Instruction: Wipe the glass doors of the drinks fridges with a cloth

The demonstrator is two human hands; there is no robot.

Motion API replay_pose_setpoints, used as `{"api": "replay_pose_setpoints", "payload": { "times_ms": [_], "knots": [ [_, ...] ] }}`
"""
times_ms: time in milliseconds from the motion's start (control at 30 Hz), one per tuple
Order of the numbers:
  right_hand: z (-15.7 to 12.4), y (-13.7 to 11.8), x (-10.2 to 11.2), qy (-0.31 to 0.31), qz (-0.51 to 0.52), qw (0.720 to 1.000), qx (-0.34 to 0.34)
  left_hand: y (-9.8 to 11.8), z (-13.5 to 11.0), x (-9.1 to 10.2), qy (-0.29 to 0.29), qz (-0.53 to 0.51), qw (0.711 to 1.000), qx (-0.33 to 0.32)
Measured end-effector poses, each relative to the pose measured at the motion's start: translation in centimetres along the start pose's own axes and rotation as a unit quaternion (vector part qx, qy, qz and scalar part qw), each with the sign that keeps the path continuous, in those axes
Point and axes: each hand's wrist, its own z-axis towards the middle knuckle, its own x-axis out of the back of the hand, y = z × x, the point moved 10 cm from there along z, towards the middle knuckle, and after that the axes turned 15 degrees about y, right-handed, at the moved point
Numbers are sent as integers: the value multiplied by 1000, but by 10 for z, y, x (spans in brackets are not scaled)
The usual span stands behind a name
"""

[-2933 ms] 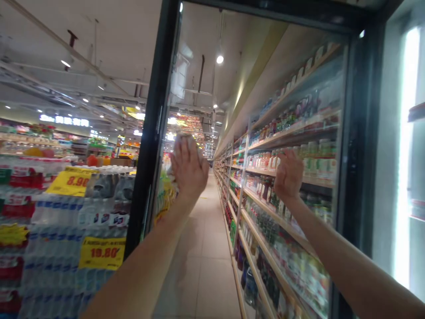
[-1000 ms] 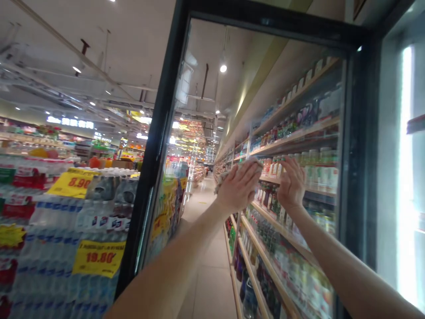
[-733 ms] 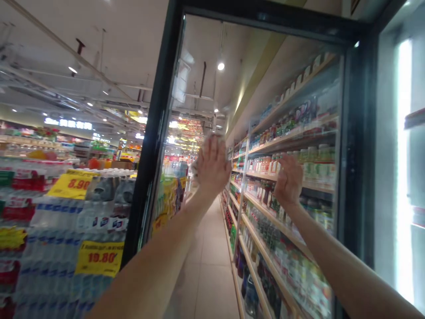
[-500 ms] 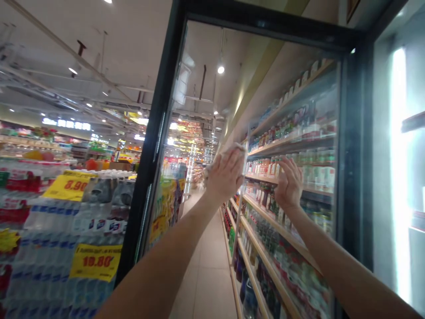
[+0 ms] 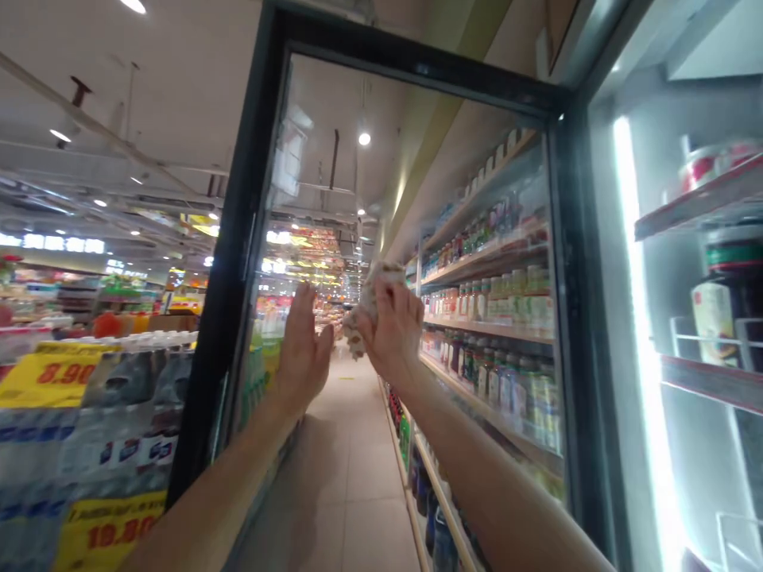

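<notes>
A glass door [image 5: 325, 199] with a dark frame stands swung open in front of me. My right hand [image 5: 396, 334] grips a crumpled, pale patterned cloth [image 5: 378, 290] near the middle of the glass. Part of the cloth hangs out past the thumb. My left hand [image 5: 301, 353] is raised to the left of it, its palm toward the pane and its thumb apart from the fingers. It holds nothing. Whether either hand touches the glass, I cannot tell for certain.
Lit cooler shelves [image 5: 703, 373] with jars and bottles are at the right. Through the glass show shelves of bottled drinks [image 5: 489, 298] and a tiled aisle floor [image 5: 346, 477]. Packs of bottled water [image 5: 125, 421] with yellow price signs [image 5: 51, 375] are stacked at left.
The cloth has passed from my left hand to my right hand. My left hand has shifted left, and my right hand has come to the middle of the glass. The view has turned right.
</notes>
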Motion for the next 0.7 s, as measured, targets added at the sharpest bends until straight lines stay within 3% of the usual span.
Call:
{"api": "replay_pose_setpoints", "payload": {
  "times_ms": [67,133,167,233,300,367,400,467,600,667,700],
  "knots": [
    [2,0,-4,1,-48,998,33,6,-9,-2,-27,66,995,-77],
    [-4,21,5,-1,-80,994,76,15,-17,-8,-37,113,985,-123],
    [-9,42,16,-1,-97,991,87,19,-19,-10,-36,132,981,-134],
    [-20,111,52,6,-151,987,52,25,-22,-16,-49,163,974,-149],
    [-28,193,102,58,-220,972,-63,27,-22,-21,-61,190,968,-153],
    [-36,237,136,117,-253,951,-134,27,-20,-24,-64,208,964,-155],
    [-39,238,140,129,-257,947,-145,26,-18,-25,-64,215,962,-156],
    [-42,200,118,113,-241,958,-105,26,-18,-27,-64,223,960,-157],
    [-65,54,30,-4,-142,983,118,30,-43,-21,-66,226,961,-146],
    [-84,29,20,-33,-119,978,166,37,-75,-12,-83,221,960,-148],
    [-92,36,26,-35,-123,978,165,41,-93,-7,-92,216,959,-157]
  ]
}}
